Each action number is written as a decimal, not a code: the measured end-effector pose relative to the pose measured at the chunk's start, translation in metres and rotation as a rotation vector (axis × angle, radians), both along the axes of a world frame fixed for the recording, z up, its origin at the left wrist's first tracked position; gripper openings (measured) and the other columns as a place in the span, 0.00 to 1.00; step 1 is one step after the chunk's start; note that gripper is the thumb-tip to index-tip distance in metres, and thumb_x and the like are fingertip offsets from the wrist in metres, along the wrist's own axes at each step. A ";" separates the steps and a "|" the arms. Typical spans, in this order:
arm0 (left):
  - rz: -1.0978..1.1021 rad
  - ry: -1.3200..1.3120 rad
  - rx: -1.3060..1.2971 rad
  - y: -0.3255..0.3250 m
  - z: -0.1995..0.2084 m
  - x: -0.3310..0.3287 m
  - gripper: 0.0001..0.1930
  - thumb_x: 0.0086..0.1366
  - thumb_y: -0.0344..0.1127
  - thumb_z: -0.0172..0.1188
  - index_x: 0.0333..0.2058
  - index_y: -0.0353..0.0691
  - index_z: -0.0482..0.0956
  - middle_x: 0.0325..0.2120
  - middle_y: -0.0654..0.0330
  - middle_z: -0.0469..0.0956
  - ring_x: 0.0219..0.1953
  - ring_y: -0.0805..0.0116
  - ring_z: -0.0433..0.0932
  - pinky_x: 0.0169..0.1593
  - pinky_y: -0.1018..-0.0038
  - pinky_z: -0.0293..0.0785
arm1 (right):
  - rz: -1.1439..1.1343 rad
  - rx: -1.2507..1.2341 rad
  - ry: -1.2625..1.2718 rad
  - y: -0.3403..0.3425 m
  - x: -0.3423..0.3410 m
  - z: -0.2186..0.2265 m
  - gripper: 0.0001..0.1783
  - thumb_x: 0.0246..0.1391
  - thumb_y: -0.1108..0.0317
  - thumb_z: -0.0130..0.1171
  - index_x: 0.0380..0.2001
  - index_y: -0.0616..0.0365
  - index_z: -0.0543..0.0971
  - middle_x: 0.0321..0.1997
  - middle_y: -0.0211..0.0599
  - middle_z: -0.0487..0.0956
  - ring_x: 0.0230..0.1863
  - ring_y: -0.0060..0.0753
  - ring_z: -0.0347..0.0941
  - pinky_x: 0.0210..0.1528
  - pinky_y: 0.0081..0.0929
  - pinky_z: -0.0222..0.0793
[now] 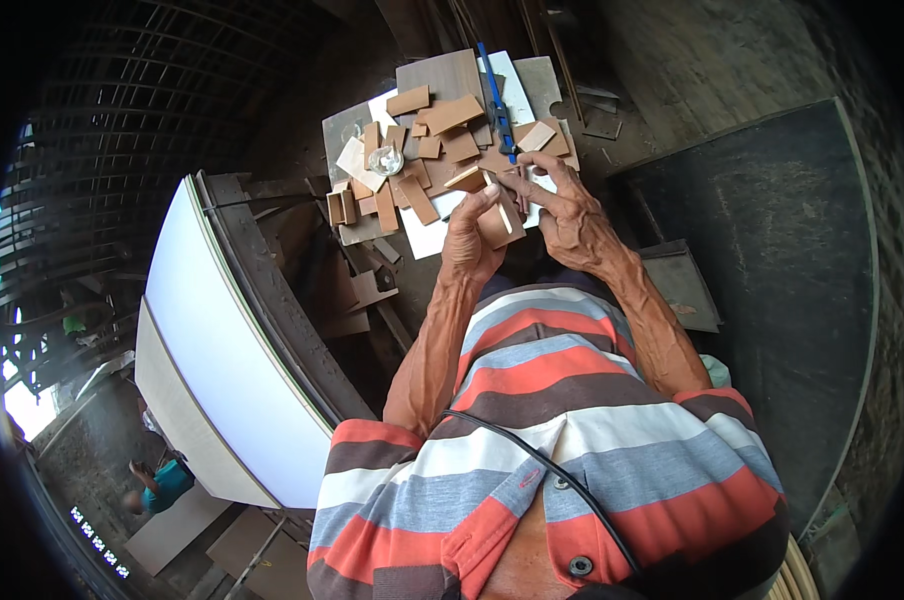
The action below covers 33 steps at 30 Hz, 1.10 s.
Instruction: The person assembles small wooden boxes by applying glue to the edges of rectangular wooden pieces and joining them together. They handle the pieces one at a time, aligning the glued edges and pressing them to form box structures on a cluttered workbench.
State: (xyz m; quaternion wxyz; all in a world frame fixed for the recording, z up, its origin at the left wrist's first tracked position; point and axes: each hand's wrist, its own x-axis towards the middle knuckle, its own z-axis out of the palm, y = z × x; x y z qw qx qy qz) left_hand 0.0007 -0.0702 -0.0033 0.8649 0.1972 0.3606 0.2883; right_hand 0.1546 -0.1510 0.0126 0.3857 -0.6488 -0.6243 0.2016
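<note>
My left hand (468, 240) is closed around a small brown wooden piece (500, 228) with a pale edge, its thumb pressed on top. A second flat brown piece (464, 179) stands against it at an angle; whether they are joined I cannot tell. My right hand (580, 228) is beside it, fingers apart, one stretched toward the piece's far edge. I see nothing held in it. Just beyond the right fingers lies a long blue tool (502, 112). A clear round dish with whitish contents (385, 160) sits among the wood pieces.
Many small brown wood blocks (419, 200) lie scattered over the low work board (348, 235). To my left stands a large white panel (222, 330) on a stack. A dark board (762, 270) leans at the right. Someone in a teal top (169, 485) is far off at lower left.
</note>
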 end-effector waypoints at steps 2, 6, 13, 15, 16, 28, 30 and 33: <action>0.000 -0.004 -0.008 0.001 0.001 0.000 0.18 0.59 0.39 0.61 0.44 0.37 0.73 0.33 0.57 0.79 0.35 0.65 0.80 0.42 0.65 0.80 | -0.061 0.020 -0.157 0.002 -0.001 -0.001 0.32 0.44 0.82 0.51 0.54 0.44 0.76 0.59 0.43 0.65 0.57 0.49 0.66 0.56 0.40 0.68; 0.006 0.013 -0.042 0.002 0.000 -0.003 0.16 0.59 0.37 0.62 0.44 0.38 0.73 0.33 0.59 0.79 0.34 0.68 0.80 0.40 0.70 0.80 | -0.131 0.007 -0.138 0.004 0.000 -0.002 0.33 0.43 0.81 0.52 0.54 0.41 0.77 0.60 0.41 0.64 0.58 0.48 0.66 0.55 0.39 0.68; -0.012 -0.009 -0.060 0.001 -0.004 -0.006 0.20 0.59 0.40 0.60 0.46 0.34 0.71 0.35 0.53 0.78 0.36 0.62 0.80 0.44 0.62 0.80 | -0.142 0.078 -0.290 0.008 0.005 -0.002 0.30 0.42 0.81 0.54 0.50 0.41 0.80 0.61 0.40 0.63 0.59 0.47 0.64 0.57 0.39 0.68; -0.024 -0.002 -0.028 0.002 -0.005 -0.004 0.20 0.59 0.40 0.60 0.46 0.34 0.72 0.35 0.53 0.79 0.36 0.62 0.80 0.44 0.62 0.80 | -0.172 0.045 -0.179 0.008 0.004 -0.004 0.29 0.41 0.82 0.55 0.48 0.42 0.81 0.61 0.40 0.63 0.59 0.47 0.64 0.57 0.38 0.68; -0.030 0.002 -0.012 0.003 -0.005 -0.003 0.20 0.59 0.40 0.60 0.46 0.34 0.72 0.35 0.54 0.79 0.36 0.62 0.80 0.44 0.62 0.80 | -0.186 0.029 -0.124 0.008 0.004 -0.005 0.29 0.41 0.82 0.55 0.47 0.43 0.82 0.62 0.40 0.63 0.59 0.47 0.65 0.57 0.38 0.67; 0.083 -0.013 0.085 0.000 -0.003 0.001 0.18 0.59 0.37 0.62 0.47 0.39 0.71 0.37 0.57 0.78 0.41 0.65 0.78 0.48 0.64 0.76 | -0.112 0.183 0.033 -0.001 -0.003 0.023 0.17 0.43 0.71 0.58 0.40 0.61 0.78 0.36 0.40 0.75 0.35 0.40 0.75 0.36 0.35 0.73; 0.115 -0.029 0.113 -0.001 0.002 0.006 0.16 0.59 0.35 0.62 0.44 0.38 0.72 0.36 0.59 0.78 0.39 0.68 0.78 0.45 0.68 0.78 | -0.125 0.212 -0.049 -0.003 -0.011 0.026 0.18 0.41 0.65 0.63 0.37 0.60 0.77 0.33 0.40 0.74 0.34 0.42 0.74 0.34 0.35 0.73; 0.119 -0.058 0.096 -0.003 0.003 0.010 0.14 0.59 0.33 0.61 0.43 0.38 0.73 0.36 0.59 0.77 0.39 0.69 0.78 0.45 0.69 0.78 | -0.208 0.266 -0.130 0.003 -0.024 0.025 0.15 0.40 0.65 0.66 0.32 0.59 0.77 0.30 0.39 0.74 0.31 0.44 0.74 0.32 0.35 0.72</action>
